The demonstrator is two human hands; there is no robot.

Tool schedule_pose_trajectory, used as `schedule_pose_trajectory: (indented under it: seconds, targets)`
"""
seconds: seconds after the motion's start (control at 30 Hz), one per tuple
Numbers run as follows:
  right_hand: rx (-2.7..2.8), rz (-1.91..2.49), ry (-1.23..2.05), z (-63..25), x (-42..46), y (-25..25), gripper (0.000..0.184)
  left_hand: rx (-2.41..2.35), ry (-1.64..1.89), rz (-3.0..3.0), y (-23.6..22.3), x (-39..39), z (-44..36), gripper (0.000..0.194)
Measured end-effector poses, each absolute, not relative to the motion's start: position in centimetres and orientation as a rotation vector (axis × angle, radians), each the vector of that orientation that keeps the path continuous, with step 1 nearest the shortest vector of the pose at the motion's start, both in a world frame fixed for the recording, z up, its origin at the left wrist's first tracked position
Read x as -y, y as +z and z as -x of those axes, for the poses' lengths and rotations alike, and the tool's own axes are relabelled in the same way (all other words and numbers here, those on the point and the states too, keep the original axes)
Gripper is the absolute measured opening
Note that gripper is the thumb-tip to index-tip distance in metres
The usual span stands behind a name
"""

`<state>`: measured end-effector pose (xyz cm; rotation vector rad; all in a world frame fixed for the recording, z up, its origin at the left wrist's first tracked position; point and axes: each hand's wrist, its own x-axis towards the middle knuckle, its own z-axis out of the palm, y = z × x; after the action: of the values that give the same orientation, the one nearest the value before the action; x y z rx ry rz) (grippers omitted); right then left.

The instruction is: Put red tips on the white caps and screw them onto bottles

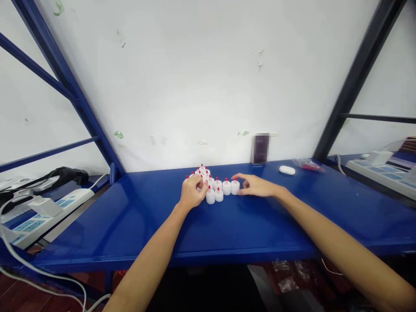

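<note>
A tight group of several small white bottles with red pointed caps [219, 195] stands upright on the blue table [247, 229]. My left hand [192, 190] is closed at the group's left side, its curled fingers beside a front bottle [210, 197]. It covers some bottles behind it, and what its fingers hold, if anything, is hidden. At the right end of the group, my right hand [258, 185] has thumb and index finger around the outermost bottle [235, 187]. That bottle stands upright, close beside its neighbour [226, 187].
Against the wall leans a dark, blurred rectangular object [261, 148]. A white rounded case [287, 170] and a clear bag with red pieces [308, 164] lie at the back right. Power strips [69, 201] and cables sit on the left; blue frame posts [81, 99] flank the table.
</note>
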<state>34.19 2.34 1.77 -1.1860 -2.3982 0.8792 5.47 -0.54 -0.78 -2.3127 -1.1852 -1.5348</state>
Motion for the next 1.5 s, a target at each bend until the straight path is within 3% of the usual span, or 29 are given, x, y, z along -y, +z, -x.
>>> schedule_pose_trajectory:
  seconds: [0.13, 0.23, 0.33, 0.5, 0.63, 0.77, 0.83, 0.97, 1.1, 1.23, 1.5]
  targets:
    - [2.394, 1.065, 0.775, -33.4, -2.7, 0.7, 0.034, 1.307, -1.602, 2.151, -0.1, 0.4, -4.4, 0.021]
    - [2.325, 1.021, 0.881, -33.2, -3.1, 0.0, 0.038, 1.465, -1.45, 2.245, 0.7, 0.4, -3.4, 0.025]
    - [2.223, 1.071, 0.862, -33.0, -3.6, -0.8, 0.053, 1.567, -1.166, 2.464, 1.3, 0.8, -2.8, 0.044]
    - [2.165, 1.177, 0.643, -32.7, -4.1, -1.4, 0.042, 1.59, -0.835, 2.601, 1.4, 1.4, -2.9, 0.094]
    - [2.207, 1.095, 0.703, -32.9, -4.1, -1.4, 0.046, 1.715, -0.679, 2.579, 0.9, 1.3, -3.3, 0.109]
    - [2.225, 0.968, 0.843, -33.0, -4.3, -1.9, 0.075, 1.747, -0.725, 2.543, 0.5, 0.9, -3.2, 0.11]
    - [2.192, 0.928, 0.871, -32.8, -4.4, -2.3, 0.078, 1.749, -0.782, 2.545, 0.2, 0.6, -3.0, 0.11]
    - [2.12, 0.883, 0.912, -31.8, -4.3, -2.6, 0.049, 1.744, -0.894, 2.606, -0.5, 0.0, -2.3, 0.115]
    - [2.11, 1.015, 0.753, -31.0, -4.1, -2.6, 0.022, 1.696, -1.087, 2.641, -1.1, -0.7, -2.2, 0.115]
    - [2.144, 1.057, 0.677, -30.8, -4.0, -2.4, 0.018, 1.651, -1.26, 2.659, -1.5, -1.2, -2.7, 0.104]
    - [2.349, 0.916, 0.71, -31.6, -3.2, -1.4, 0.033, 1.632, -1.333, 2.585, -2.5, -2.0, -2.8, 0.108]
